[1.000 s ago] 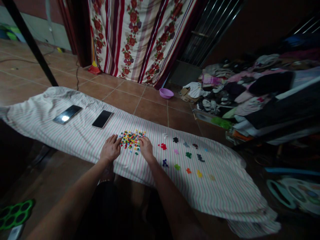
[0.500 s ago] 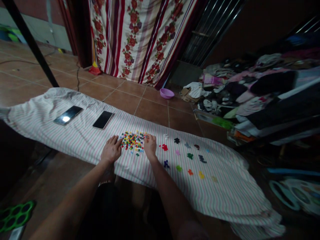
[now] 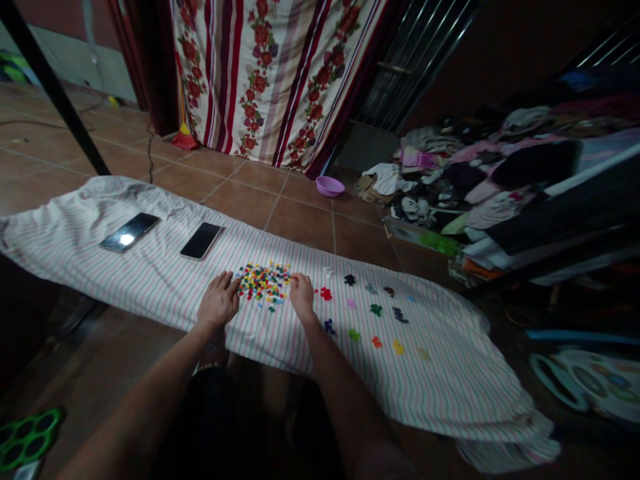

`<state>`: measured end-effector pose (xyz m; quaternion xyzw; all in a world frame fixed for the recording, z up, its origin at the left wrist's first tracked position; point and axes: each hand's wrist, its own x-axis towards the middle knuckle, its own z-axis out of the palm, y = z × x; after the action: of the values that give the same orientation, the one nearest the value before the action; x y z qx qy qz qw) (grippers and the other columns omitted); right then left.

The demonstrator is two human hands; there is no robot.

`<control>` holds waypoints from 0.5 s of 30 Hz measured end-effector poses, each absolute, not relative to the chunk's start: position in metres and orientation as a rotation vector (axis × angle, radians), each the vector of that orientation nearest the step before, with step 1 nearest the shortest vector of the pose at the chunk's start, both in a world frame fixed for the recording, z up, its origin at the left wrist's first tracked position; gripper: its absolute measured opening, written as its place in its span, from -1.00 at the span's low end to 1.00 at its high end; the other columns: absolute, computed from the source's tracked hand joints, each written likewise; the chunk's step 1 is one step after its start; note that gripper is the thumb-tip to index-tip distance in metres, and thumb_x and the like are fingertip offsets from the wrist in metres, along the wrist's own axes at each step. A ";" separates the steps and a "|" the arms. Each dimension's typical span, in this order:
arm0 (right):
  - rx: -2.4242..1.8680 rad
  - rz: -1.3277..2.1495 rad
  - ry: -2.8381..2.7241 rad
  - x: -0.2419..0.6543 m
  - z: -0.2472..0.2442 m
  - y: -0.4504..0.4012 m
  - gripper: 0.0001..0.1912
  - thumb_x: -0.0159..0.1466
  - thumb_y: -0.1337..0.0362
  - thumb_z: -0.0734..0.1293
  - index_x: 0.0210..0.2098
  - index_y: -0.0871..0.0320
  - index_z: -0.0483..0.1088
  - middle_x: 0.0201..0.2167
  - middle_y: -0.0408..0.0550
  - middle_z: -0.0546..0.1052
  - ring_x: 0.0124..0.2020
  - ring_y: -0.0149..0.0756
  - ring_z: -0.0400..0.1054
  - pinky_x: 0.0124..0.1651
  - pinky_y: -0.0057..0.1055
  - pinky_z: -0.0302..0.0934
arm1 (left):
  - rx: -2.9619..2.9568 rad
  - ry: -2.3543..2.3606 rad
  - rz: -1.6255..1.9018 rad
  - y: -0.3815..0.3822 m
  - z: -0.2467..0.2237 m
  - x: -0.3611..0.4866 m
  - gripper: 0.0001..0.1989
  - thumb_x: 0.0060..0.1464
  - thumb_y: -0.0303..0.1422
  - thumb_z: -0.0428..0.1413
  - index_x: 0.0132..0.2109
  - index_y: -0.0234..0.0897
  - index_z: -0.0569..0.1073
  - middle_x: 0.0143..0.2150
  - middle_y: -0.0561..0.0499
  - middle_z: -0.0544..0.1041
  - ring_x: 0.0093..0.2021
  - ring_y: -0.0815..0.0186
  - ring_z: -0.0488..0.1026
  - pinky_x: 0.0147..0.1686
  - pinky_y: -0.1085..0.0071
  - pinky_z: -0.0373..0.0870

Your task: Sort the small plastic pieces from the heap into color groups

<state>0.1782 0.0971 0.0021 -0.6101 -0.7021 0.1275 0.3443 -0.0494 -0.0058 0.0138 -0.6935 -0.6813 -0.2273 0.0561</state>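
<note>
Floral curtain (image 3: 270, 73) at the rear, clothes heap (image 3: 500, 173) to the right, purple basin (image 3: 330, 186) between them on the tile floor (image 3: 300, 223). Across the floor, a striped cloth (image 3: 150, 280) — on it, two phones (image 3: 201, 241) left of a pile of small coloured pieces (image 3: 263, 281), with small coloured clusters (image 3: 376, 310) spread to the right. Left hand (image 3: 219, 301) flat on the cloth, at the pile's left edge, fingers (image 3: 227, 280) spread apart. Right hand (image 3: 302, 297) at the pile's right edge, fingers (image 3: 299, 280) together — any held piece too small to tell.
</note>
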 end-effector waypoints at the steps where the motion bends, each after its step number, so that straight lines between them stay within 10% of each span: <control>1: -1.584 0.326 -1.828 0.179 0.002 0.097 -0.74 0.24 0.42 0.15 -0.25 0.11 0.46 -0.28 -0.03 0.47 -0.19 -0.24 0.34 -0.08 -0.36 0.20 | -2.101 -2.063 -0.687 -0.006 0.014 -0.049 -0.57 0.13 -0.40 -0.08 0.12 -0.28 0.43 0.19 -0.19 0.40 0.25 0.05 0.25 0.22 0.09 0.22; 15: -1.642 0.312 -1.851 0.177 0.001 0.095 -0.73 0.29 0.39 0.16 -0.13 0.14 0.46 -0.21 0.00 0.47 -0.14 -0.25 0.34 -0.05 -0.38 0.18 | -2.098 -2.063 -0.694 -0.005 0.011 -0.050 -0.57 0.13 -0.40 -0.05 0.12 -0.31 0.44 0.20 -0.21 0.40 0.26 0.04 0.25 0.23 0.09 0.22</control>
<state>0.1769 0.0948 0.0011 -0.6243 -0.7035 0.1187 0.3181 -0.0500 -0.0048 0.0110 -0.6928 -0.6812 -0.2291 0.0593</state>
